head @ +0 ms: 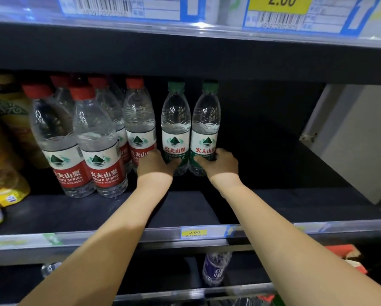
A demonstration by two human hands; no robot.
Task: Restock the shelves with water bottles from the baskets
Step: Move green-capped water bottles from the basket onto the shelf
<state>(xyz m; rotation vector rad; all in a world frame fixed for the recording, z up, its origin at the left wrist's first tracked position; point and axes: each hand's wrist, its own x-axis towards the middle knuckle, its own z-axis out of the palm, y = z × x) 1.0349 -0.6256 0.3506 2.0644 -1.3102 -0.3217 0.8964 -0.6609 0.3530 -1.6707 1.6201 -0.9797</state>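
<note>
A dark shelf board runs across at arm height, with a clear rail along its front edge. A yellow price tag marked 2.00 sits on that rail between the two forearms. Overhead, the next shelf's edge carries barcode labels.

Far out to the left of the hands stand yellow drink bottles. Nearer in is a cluster of red-capped water bottles, upright in rows, the nearest one just beside the left hand.

That hand reaches deep into the shelf with its fingers wrapped round the lower label of the left green-capped bottle. The right hand does the same with the right green-capped bottle, its fingers curled round the bottle's lower half. Both bottles stand upright and side by side, close enough to touch. It is too dark back there to tell whether their bases rest on the board.

Right of the right hand the shelf is dark, ending at a pale wall panel. Below the forearms, on a lower shelf, stands a purple-labelled bottle, with red packaging further right.
</note>
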